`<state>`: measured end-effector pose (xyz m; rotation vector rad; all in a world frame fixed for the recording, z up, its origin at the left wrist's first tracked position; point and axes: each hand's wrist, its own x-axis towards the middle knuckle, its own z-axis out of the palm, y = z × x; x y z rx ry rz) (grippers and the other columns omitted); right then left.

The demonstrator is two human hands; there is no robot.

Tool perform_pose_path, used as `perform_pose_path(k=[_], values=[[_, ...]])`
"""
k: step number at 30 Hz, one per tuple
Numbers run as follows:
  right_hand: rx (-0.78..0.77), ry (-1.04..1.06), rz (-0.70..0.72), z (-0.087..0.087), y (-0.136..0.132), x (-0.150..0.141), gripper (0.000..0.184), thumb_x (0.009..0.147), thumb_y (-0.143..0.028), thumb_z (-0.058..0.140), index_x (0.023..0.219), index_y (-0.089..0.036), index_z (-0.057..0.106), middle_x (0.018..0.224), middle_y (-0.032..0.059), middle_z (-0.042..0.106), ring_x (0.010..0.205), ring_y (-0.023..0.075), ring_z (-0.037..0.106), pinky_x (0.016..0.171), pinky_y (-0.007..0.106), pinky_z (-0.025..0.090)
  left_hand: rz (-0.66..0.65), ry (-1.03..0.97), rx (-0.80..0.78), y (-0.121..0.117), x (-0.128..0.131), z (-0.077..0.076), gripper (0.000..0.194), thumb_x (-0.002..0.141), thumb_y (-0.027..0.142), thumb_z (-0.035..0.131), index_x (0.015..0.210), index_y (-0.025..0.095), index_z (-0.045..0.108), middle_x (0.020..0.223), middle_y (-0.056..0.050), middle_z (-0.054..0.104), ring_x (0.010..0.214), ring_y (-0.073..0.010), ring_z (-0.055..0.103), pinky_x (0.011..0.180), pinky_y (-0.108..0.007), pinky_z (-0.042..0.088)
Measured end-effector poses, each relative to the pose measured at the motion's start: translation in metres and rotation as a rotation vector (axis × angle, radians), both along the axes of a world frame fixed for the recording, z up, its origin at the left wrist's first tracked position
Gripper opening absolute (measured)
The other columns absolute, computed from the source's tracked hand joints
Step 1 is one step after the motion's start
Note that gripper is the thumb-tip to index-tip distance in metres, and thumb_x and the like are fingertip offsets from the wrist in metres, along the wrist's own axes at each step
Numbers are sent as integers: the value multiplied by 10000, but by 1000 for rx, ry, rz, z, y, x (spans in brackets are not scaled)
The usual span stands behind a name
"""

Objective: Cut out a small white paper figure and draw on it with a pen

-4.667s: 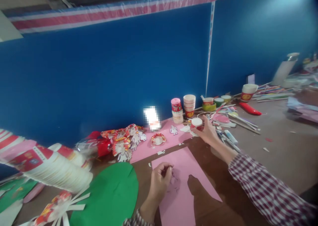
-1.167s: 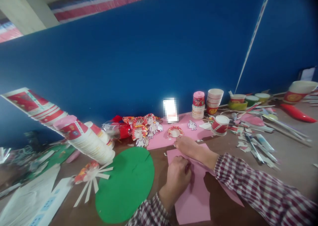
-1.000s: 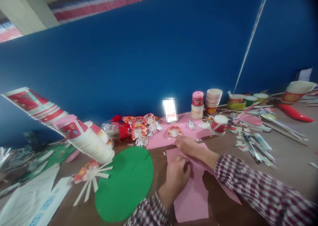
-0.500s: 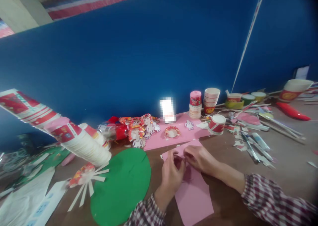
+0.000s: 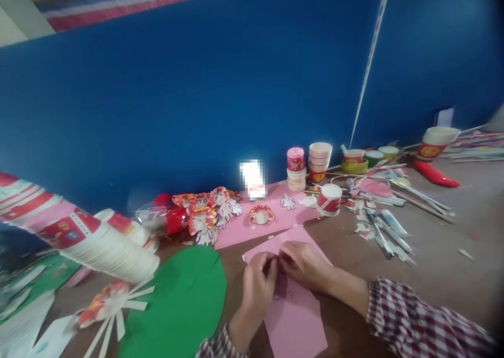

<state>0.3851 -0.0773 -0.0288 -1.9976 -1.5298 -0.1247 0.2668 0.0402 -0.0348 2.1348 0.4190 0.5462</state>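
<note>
Pinching with left hand (image 5: 256,283) and right hand (image 5: 304,263) over pink sheet (image 5: 300,318), with green oval (image 5: 179,300) left of it, each grip together; cannot tell on what.

Cup stack (image 5: 114,253) left of oval sheet (image 5: 177,305), ring (image 5: 252,212) on rear sheet (image 5: 244,233), front sheet (image 5: 301,324) before it

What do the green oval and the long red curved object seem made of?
Green oval: probably paper or thin card, matte, lying flat with faint creases.
Long red curved object: perhaps plastic, smooth and glossy, with a pale sheen; foil or film is also possible.
</note>
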Motion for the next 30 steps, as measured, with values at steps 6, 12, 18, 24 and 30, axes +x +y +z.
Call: perform_pose_path(k=[6,12,18,24,30], values=[[8,-191,8,9,-3,-6,184,890,-189,464,715,-168,516,656,17,571,591,142,490,545,277,304,16,5,-12,-3,-3,4,181,855,241,483,755,161,610,724,-37,638,676,-163,587,632,-253,434],[62,-348,137,14,-9,-6,257,933,-180,413,699,-169,521,679,29,565,611,148,462,570,297,331,20,-26,-229,-5,-1,5,260,865,339,508,693,156,577,622,-3,558,587,-121,504,564,-219,393],[190,-326,286,17,-14,1,220,947,-177,390,827,-153,574,727,47,598,699,152,510,632,274,401,-44,-5,-765,-8,1,6,323,809,466,586,741,156,527,574,35,503,499,-87,453,484,-197,375],[301,-271,417,23,-13,-8,197,928,-175,391,887,-185,584,792,38,636,733,148,531,688,274,447,53,-50,-516,-2,2,5,273,787,410,622,759,138,640,702,-20,632,674,-139,567,631,-228,457],[289,41,248,19,-7,-10,181,933,-178,433,834,-163,583,818,61,609,760,141,533,680,249,463,-52,-83,-478,-1,1,1,250,840,354,568,930,146,673,858,-60,695,717,-158,617,711,-279,509]])
